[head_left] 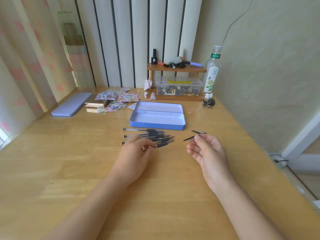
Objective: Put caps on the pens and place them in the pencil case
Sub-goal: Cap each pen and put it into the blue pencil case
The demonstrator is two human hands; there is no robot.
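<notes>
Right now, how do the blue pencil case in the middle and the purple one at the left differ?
The blue pencil case lies open, lid back, with nothing visible inside; the purple case is shut. The blue one sits mid-desk, just beyond the pens; the purple one lies off at the left edge, angled, beside the stickers. The blue is the deeper colour, the purple paler. Both are flat, rounded rectangular cases lying on the desk.
</notes>
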